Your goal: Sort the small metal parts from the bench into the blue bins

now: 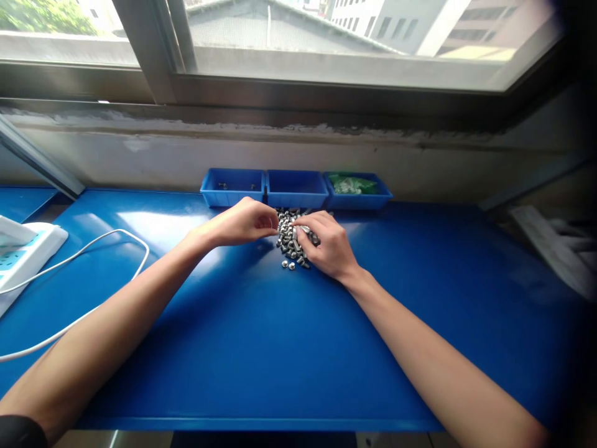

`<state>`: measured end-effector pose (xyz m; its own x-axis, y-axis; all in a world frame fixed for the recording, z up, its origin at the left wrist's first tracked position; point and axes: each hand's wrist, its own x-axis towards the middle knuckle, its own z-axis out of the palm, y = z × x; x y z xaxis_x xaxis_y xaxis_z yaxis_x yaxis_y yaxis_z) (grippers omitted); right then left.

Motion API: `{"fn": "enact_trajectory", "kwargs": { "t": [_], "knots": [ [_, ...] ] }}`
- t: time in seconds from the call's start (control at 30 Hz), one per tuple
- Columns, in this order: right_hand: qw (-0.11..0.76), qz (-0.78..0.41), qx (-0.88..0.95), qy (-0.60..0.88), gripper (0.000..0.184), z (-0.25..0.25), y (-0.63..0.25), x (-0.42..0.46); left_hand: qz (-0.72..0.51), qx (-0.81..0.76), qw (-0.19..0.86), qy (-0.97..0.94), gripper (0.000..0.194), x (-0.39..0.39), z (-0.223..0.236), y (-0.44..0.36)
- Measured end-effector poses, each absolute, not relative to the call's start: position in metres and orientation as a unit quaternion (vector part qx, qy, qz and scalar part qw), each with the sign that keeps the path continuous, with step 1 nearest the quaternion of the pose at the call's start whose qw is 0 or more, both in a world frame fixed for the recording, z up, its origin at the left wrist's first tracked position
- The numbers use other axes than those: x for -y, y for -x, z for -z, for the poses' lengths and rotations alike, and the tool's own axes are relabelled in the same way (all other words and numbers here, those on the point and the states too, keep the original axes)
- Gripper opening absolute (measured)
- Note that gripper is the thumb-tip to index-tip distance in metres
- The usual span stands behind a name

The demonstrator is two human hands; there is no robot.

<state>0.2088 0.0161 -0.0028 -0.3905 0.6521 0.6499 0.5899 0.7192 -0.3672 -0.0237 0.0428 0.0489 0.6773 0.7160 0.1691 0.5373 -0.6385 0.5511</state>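
A heap of small metal bolts lies on the blue table, in front of the bins. At the heap's left edge is my left hand, its fingers curled together in a pinch; what they hold, if anything, is too small to make out. My right hand covers the right side of the heap, with thumb and fingers closed around a bolt among the others. Two loose bolts rest just in front of the heap.
Three joined blue bins stand along the wall: the left bin has a few small metal pieces, and the right bin contains a green plastic bag. At the left are a white power strip and its looping white cable. A window is behind.
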Motion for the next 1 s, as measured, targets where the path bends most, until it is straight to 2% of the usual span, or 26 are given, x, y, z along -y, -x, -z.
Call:
{"fn": "enact_trajectory", "kwargs": {
  "t": [0.2,0.3,0.47,0.6,0.67,0.77,0.9,1.0],
  "knots": [
    [0.400,-0.045,0.832,0.382,0.014,0.003,-0.208,-0.017,-0.258,-0.360,0.369,-0.817,0.022,-0.039,-0.056,0.020],
    [0.391,-0.047,0.841,0.371,0.015,0.003,-0.207,-0.018,-0.327,-0.390,0.404,-0.760,0.030,-0.043,-0.058,0.024],
    [0.395,-0.056,0.838,0.373,0.014,0.004,-0.208,-0.017,-0.472,-0.476,0.372,-0.642,0.039,-0.056,-0.058,0.042],
    [0.394,-0.053,0.839,0.372,0.014,0.005,-0.209,-0.018,-0.519,-0.511,0.337,-0.596,0.046,-0.063,-0.053,0.053],
    [0.394,-0.052,0.839,0.373,0.014,0.005,-0.209,-0.018,-0.507,-0.518,0.329,-0.605,0.049,-0.064,-0.051,0.054],
    [0.389,-0.052,0.840,0.375,0.014,0.004,-0.208,-0.019,-0.448,-0.502,0.309,-0.672,0.038,-0.061,-0.050,0.047],
    [0.383,-0.050,0.839,0.382,0.014,0.002,-0.207,-0.018,-0.318,-0.406,0.277,-0.811,0.022,-0.050,-0.052,0.033],
    [0.383,-0.044,0.837,0.389,0.014,0.002,-0.206,-0.018,-0.220,-0.337,0.246,-0.882,0.018,-0.042,-0.048,0.023]
  ]
}}
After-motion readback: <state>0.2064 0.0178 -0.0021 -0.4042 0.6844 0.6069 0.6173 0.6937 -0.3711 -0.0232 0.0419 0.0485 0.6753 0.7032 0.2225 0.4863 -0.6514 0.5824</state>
